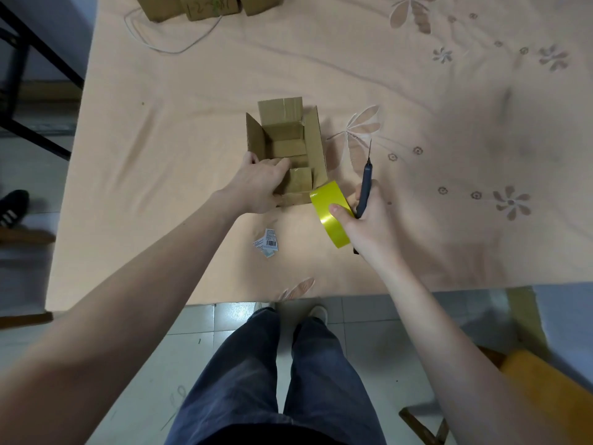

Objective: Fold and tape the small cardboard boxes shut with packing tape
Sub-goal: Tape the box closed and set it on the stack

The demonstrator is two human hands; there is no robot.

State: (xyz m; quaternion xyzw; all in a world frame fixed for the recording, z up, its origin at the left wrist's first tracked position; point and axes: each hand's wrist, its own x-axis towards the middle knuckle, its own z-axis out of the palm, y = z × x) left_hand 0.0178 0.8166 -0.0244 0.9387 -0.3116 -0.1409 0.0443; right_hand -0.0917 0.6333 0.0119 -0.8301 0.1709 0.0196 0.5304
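At the middle of the bench, which is draped in a pale peach cloth with a flower pattern, one small cardboard box stands with its mouth upward and all four top flaps raised or splayed. Its interior shows the bottom flaps folded in, with what looks like clear tape across them.

Step in hand, as judged: the box is still at the folding stage. No top flap has been turned down and no tape has been drawn from the roll. The next move calls for the flaps to be closed in order, short pair first and long pair over them, and held flat by one hand so that the other can lay a strip along the seam. With the right hand carrying two items at once, freeing a tape end will be awkward unless the tool is set down or the left hand assists.

Left hand: curled over the near-left corner of the box, fingers hooked inside the wall by the near flap, thumb on the outside. It grips the box and steadies it.

Right hand: closed around a roll of yellow packing tape, thumb pressed on the outer face, just beside the box's near-right corner. The same hand also holds a dark-handled cutting tool, thin blade pointing away from the person.

Elsewhere: more cardboard boxes at the far edge, well apart; a scrap of barcode label lies near the front edge.
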